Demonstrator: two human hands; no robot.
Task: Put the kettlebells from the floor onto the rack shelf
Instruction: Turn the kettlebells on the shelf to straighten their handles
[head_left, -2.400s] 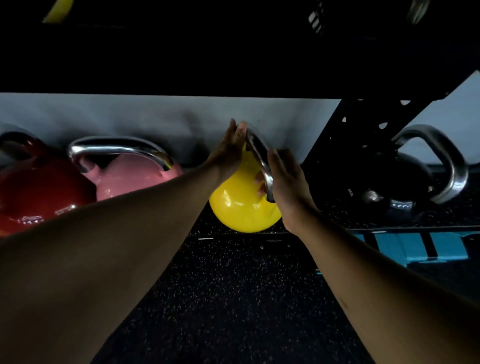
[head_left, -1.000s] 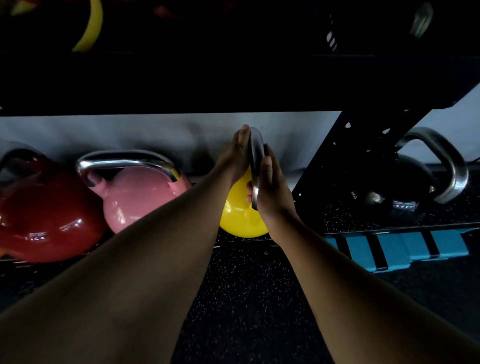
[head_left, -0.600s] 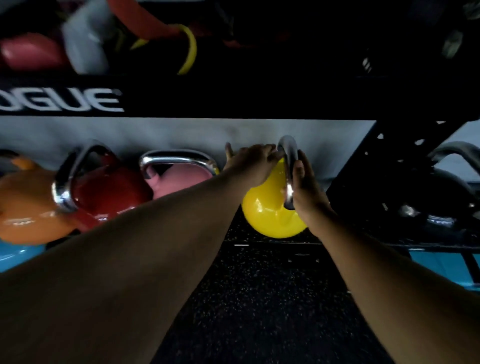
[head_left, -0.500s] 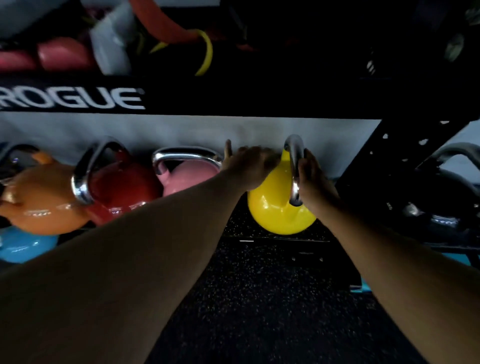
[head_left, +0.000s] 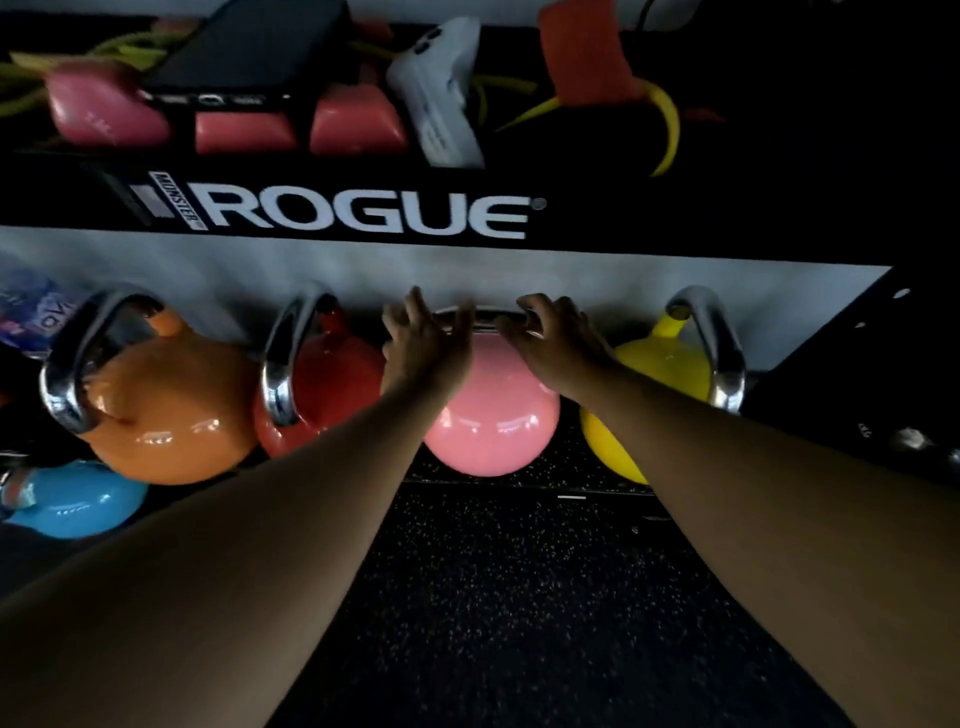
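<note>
A pink kettlebell (head_left: 493, 415) stands on the low rack shelf (head_left: 524, 486), between a red kettlebell (head_left: 337, 374) and a yellow kettlebell (head_left: 660, 364). My left hand (head_left: 423, 343) hovers at the left end of its steel handle, fingers spread and blurred. My right hand (head_left: 561, 340) arches over the handle's right end, its fingertips touching the bar without closing round it. Both hands hide most of the handle. The yellow kettlebell stands free, with its handle edge-on to me.
An orange kettlebell (head_left: 171, 415) sits left of the red one, and a blue kettlebell (head_left: 78, 499) lies lower at the far left. The black ROGUE beam (head_left: 363, 213) runs overhead, with pink dumbbells (head_left: 104, 109) and a phone (head_left: 249, 47) above. A black upright (head_left: 857, 364) stands at right. Speckled floor (head_left: 519, 597) lies below.
Both hands let go of the yellow kettlebell's handle and moved left to the pink kettlebell's handle. My view swung left and up, bringing in the orange and blue kettlebells.
</note>
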